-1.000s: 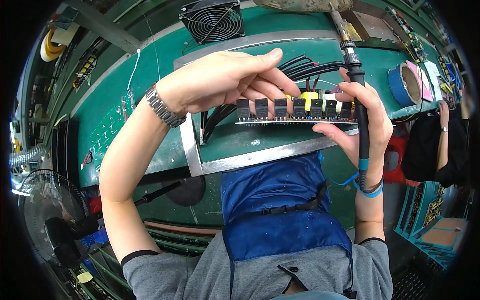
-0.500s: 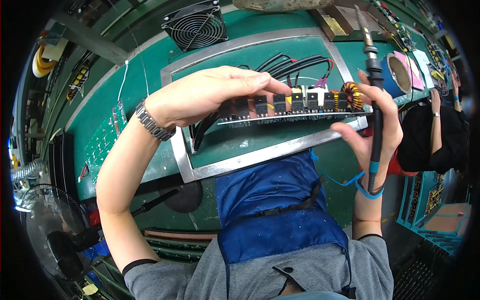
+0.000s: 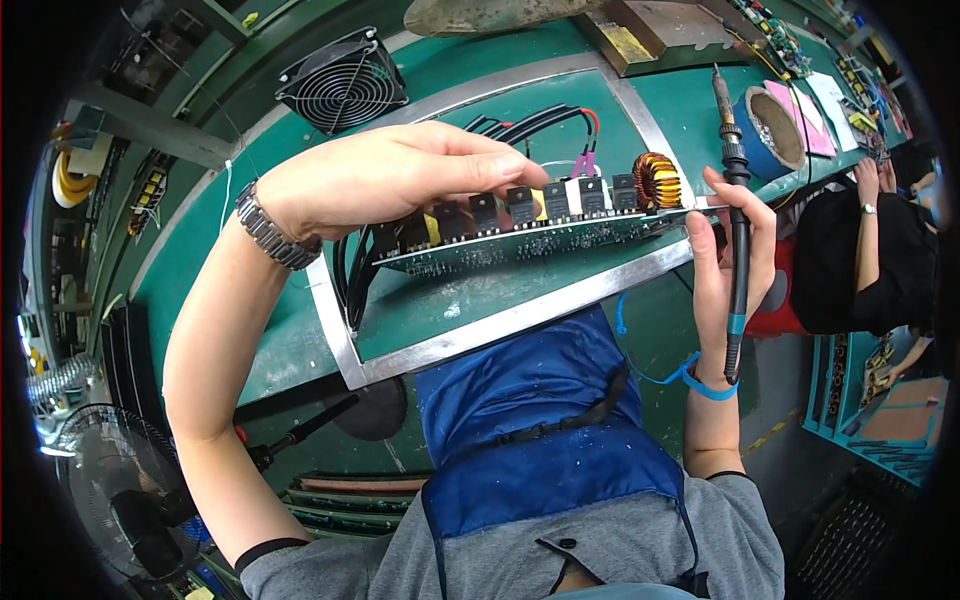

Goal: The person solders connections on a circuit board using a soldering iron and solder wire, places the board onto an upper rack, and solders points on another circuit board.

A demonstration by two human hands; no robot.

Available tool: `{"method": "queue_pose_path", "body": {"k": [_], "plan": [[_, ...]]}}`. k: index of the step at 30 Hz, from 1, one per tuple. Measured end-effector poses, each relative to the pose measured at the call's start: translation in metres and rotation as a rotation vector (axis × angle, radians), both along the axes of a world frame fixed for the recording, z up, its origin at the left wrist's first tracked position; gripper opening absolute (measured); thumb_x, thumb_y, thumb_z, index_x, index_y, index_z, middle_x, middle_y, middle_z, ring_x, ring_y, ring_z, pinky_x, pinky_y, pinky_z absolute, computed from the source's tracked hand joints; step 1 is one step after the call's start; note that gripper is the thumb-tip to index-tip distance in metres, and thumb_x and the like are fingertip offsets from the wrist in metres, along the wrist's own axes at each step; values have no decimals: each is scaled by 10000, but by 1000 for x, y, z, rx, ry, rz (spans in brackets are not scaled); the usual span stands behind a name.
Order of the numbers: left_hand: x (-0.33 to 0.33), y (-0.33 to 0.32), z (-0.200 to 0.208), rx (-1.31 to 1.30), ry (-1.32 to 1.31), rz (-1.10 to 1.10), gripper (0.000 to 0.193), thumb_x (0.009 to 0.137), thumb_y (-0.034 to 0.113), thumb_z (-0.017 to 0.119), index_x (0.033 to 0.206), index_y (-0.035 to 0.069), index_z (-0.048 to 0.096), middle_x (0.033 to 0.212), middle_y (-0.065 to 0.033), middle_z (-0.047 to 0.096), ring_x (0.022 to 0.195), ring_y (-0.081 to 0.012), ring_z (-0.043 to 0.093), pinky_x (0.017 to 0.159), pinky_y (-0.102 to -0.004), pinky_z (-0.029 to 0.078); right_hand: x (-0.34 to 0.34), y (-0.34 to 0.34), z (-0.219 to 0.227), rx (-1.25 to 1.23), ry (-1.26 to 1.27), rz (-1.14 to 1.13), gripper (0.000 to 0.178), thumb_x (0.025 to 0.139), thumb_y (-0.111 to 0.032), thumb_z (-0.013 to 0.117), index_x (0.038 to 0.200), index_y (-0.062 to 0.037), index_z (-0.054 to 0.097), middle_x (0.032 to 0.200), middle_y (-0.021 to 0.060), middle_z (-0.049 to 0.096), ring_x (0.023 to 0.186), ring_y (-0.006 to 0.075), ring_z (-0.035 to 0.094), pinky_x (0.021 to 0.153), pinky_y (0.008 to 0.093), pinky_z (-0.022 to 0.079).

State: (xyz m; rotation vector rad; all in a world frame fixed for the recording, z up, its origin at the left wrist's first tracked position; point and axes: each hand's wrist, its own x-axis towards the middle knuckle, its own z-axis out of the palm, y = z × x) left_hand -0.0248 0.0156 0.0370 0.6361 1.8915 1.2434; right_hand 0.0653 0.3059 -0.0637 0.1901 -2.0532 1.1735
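My left hand [image 3: 400, 175], with a metal watch on its wrist, grips a circuit board [image 3: 520, 243] from behind, fingers partly hidden by the parts. The board is tilted up above the bench, solder side toward me. Along it stands a row of black transistors [image 3: 521, 205], with a copper-wound coil [image 3: 656, 182] at its right end. Black wires [image 3: 545, 122] trail behind it. My right hand [image 3: 712, 275] holds a soldering iron [image 3: 735, 165] upright, tip pointing away from me. The thumb and fingers of this hand also meet the board's right end. A blue strap circles that wrist.
A metal frame [image 3: 510, 327] lies on the green bench beneath the board. Behind are a square black fan [image 3: 345, 85] and a metal tray [image 3: 660, 35]. A blue roll [image 3: 768, 135] stands right of the iron. Another person [image 3: 865, 245] works at far right.
The board has moved left and slightly nearer, its underside turned more into sight. My right hand has come in to the board's right end, the soldering iron still in it.
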Motion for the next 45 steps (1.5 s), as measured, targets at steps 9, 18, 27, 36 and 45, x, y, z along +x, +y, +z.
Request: {"method": "queue_pose_path", "body": {"k": [9, 18, 27, 36, 45], "plan": [[5, 14, 14, -60, -221, 85, 478, 1023, 409, 504, 1198, -7, 661, 1014, -116, 730, 871, -118, 673, 805, -238, 513, 10, -1, 0, 94, 76, 36, 337, 853, -78, 747, 1136, -24, 573, 1110, 184, 691, 984, 260, 663, 892, 347, 503], [14, 23, 34, -24, 117, -66, 463, 1035, 340, 507, 1242, -59, 618, 1112, -136, 701, 1024, -161, 663, 921, -284, 507, 19, -3, -1, 90, 84, 64, 327, 874, -86, 730, 1140, -25, 551, 1119, 186, 671, 1028, 270, 639, 926, 365, 476], [39, 67, 7, -72, 358, 45, 281, 926, 205, 643, 971, -67, 700, 794, -152, 692, 706, -209, 658, 671, -329, 519, 30, -2, 3, 131, 128, 97, 363, 836, -95, 769, 1129, -26, 567, 1065, 196, 691, 926, 276, 637, 834, 360, 497], [53, 65, 18, -232, 341, 37, 236, 951, 183, 655, 899, -40, 709, 721, 0, 655, 662, -38, 535, 602, -238, 460, 43, -6, 6, 123, 113, 125, 376, 821, -121, 786, 1115, -23, 573, 1052, 178, 692, 904, 280, 636, 792, 354, 505], [50, 63, 17, -264, 263, 39, 272, 960, 214, 661, 952, -54, 704, 794, -3, 681, 739, -44, 568, 688, -224, 483, 40, -8, 5, 120, 156, 140, 385, 821, -124, 787, 1124, -21, 573, 1049, 163, 691, 915, 282, 641, 790, 359, 506]]}}
